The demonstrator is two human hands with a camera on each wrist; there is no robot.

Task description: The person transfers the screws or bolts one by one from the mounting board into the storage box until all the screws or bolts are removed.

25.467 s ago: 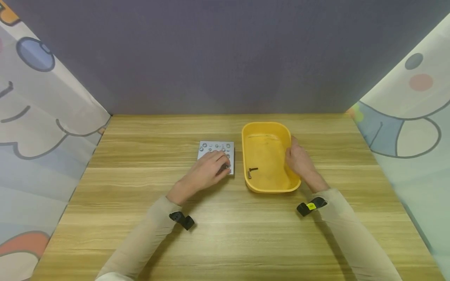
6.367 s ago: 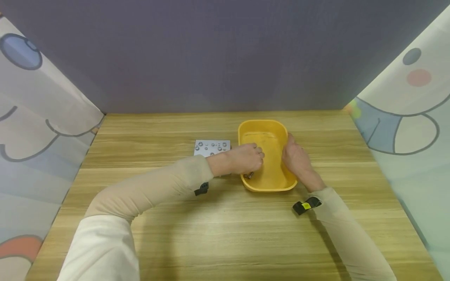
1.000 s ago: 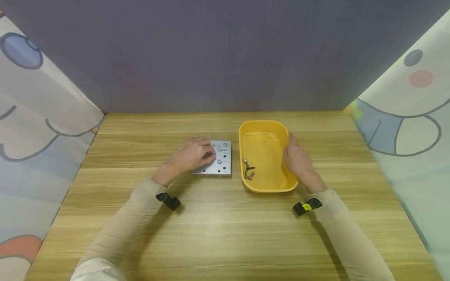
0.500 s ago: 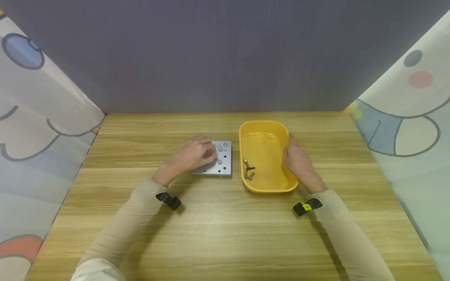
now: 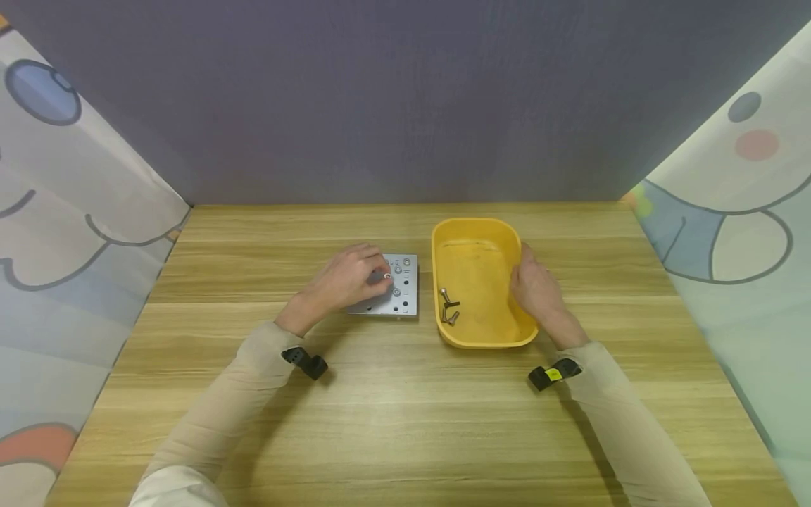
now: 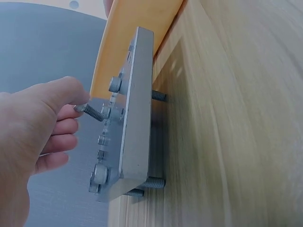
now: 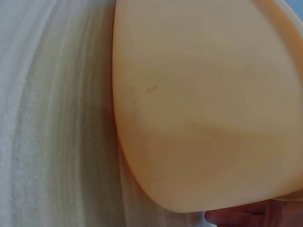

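My left hand pinches a bolt between thumb and finger, with its threaded shank out of the plate and its tip close to the plate's top. The silver metal plate lies on the table, with several socket-head bolts seated in it and bare holes near its front and right. Threaded ends stick out underneath it in the left wrist view. My right hand grips the right side of the yellow tray; in the right wrist view the tray wall hides most of the fingers.
Several loose bolts lie in the tray's left front part. The tray stands just right of the plate on the wooden table. A dark partition rises behind the table, with printed curtains at both sides.
Compared with the oldest frame, more bolts lie in the tray and more plate holes are bare. The left hand went from tray to plate; over the last second it barely shifts. The right hand stays.
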